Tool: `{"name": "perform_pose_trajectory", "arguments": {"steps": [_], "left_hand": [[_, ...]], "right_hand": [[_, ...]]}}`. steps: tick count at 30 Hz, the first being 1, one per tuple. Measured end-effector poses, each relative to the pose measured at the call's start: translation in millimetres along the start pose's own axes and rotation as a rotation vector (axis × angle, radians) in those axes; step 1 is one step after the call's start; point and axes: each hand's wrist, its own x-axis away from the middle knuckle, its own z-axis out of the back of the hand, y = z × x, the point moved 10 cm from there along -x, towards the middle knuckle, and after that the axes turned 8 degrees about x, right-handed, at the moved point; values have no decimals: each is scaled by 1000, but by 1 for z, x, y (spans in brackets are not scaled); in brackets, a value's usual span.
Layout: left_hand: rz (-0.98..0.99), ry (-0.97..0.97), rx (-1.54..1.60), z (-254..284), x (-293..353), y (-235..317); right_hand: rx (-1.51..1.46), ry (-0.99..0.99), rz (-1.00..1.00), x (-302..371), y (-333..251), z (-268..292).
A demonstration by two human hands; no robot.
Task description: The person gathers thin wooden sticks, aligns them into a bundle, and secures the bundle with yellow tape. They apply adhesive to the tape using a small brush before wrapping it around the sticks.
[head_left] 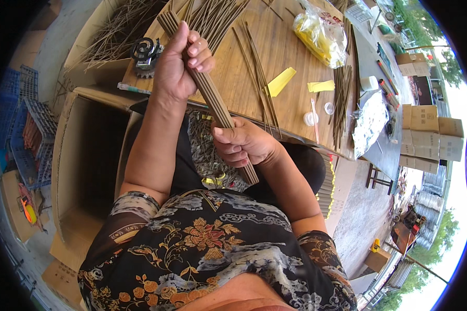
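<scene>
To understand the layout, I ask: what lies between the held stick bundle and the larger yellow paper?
In the head view, some loose brown sticks lie on the wooden table between the stick bundle and the larger yellow paper.

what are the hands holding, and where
A bundle of thin brown sticks: the left hand grips it near its upper end, the right hand nearer its lower end.

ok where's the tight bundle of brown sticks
In the head view, the tight bundle of brown sticks slants mostly left of centre, gripped by the left hand above and right hand below.
</scene>
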Motion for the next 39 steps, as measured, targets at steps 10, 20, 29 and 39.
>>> {"name": "perform_pose_trajectory", "arguments": {"steps": [10,20,29,39], "left_hand": [[-17,101,-218,-4,-3,2],[-327,-220,-1009,-162,3,-49],[-225,-96,-1251,-107,-23,-62],[-288,-63,-1235,-82,-32,-62]], "right_hand": [[232,116,82,6,-5,5],[909,592,1002,47,-137,4],[1085,645,1007,29,-148,41],[992,657,1030,18,-147,63]]}}
